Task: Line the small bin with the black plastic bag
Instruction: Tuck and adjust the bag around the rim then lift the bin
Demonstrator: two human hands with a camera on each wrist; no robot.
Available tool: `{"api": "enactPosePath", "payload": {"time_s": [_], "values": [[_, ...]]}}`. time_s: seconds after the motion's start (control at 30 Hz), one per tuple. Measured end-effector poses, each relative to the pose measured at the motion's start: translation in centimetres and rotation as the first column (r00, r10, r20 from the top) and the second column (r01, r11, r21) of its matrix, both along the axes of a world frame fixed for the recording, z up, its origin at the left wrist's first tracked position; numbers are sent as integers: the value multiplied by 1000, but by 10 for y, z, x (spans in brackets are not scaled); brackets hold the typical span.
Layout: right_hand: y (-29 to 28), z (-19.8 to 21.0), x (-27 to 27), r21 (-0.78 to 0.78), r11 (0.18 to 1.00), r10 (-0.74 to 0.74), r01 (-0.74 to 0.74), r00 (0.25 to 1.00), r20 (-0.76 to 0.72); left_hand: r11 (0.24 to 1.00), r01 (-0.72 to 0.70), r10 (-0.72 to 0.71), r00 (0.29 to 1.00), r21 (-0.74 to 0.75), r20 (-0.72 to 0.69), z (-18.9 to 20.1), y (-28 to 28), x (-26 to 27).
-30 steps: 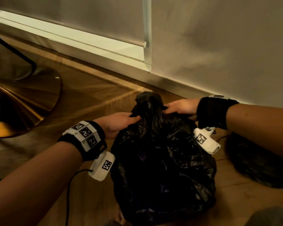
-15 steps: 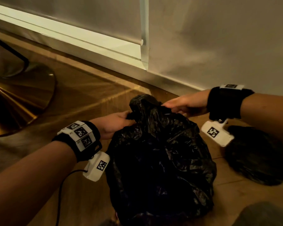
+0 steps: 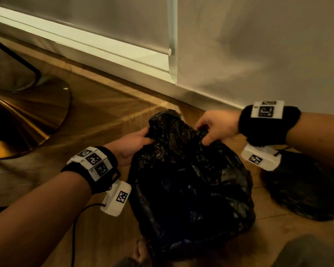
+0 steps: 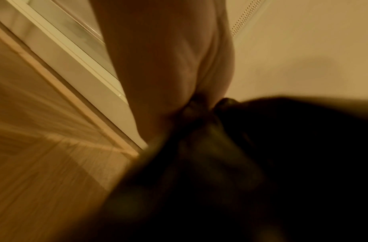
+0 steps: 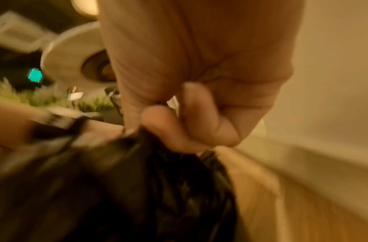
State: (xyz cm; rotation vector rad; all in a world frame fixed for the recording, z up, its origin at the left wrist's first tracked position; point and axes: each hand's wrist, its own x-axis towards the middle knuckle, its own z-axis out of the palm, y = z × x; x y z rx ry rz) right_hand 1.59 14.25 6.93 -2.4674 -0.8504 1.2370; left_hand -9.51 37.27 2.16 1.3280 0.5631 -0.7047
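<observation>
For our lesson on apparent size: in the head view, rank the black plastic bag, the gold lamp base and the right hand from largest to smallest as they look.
1. black plastic bag, biggest by far.
2. gold lamp base, cut off at the frame's left edge, so only its visible part counts.
3. right hand, smallest, pinching the bag's top.

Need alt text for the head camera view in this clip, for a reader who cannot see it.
Two hands pinch the top of a crumpled black plastic bag on a wooden floor: the left hand at its left, the right hand at its right. A brass-coloured stand base sits at left, a white wall behind.
</observation>
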Motion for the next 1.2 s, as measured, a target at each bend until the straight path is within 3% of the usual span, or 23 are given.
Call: {"api": "enactPosePath", "payload": {"time_s": [0.1,0.3,0.4,0.47,0.53,0.57,0.67,0.73,0.77,0.8,0.87,0.93,1.0,1.1,1.17,1.2], "values": [[28,4,15,-23,996,91,-89,989,116,991,-127,127,992,28,4,-2,6,-6],[62,23,30,175,968,118,-183,937,328,909,-416,416,909,-33,-23,5,8,-29],[73,31,35,243,949,135,-198,958,251,898,-415,416,909,-145,-21,10,10,-28],[75,41,37,232,957,142,-174,979,146,916,-399,399,917,-31,-15,7,4,-26],[68,51,42,241,964,87,-110,991,103,887,-431,438,899,165,-8,-3,-1,-24],[59,55,45,282,958,18,-48,994,109,869,-461,472,881,180,-23,-10,-3,-26],[13,55,44,368,907,-306,204,920,244,784,-620,620,781,31,-79,-29,-1,-31],[-20,43,31,198,926,-371,322,873,317,702,-712,709,701,-25,-77,-37,0,-33],[-32,36,22,46,947,-317,318,901,297,667,-743,739,669,-47,-78,-40,-2,-36],[-39,27,13,-83,955,-263,286,941,212,628,-775,770,632,-73,-86,-41,-5,-38],[-43,11,6,-117,945,-300,305,952,63,581,-811,804,585,-72,-108,-47,-10,-44],[-38,1,12,74,879,-471,470,882,-11,545,-826,814,562,-141,-147,-53,-18,-51],[-29,3,19,263,738,-613,622,780,-125,515,-825,802,560,-235,-207,-55,-30,-59],[-33,14,18,365,538,-706,760,643,-296,426,-809,788,552,-404,-275,-51,-54,-66],[-46,15,1,414,442,-805,796,555,-208,359,-821,800,516,-444,-306,-48,-71,-67],[-53,12,-15,436,369,-880,821,459,-119,326,-835,811,488,-443,-324,-45,-79,-67]]}}
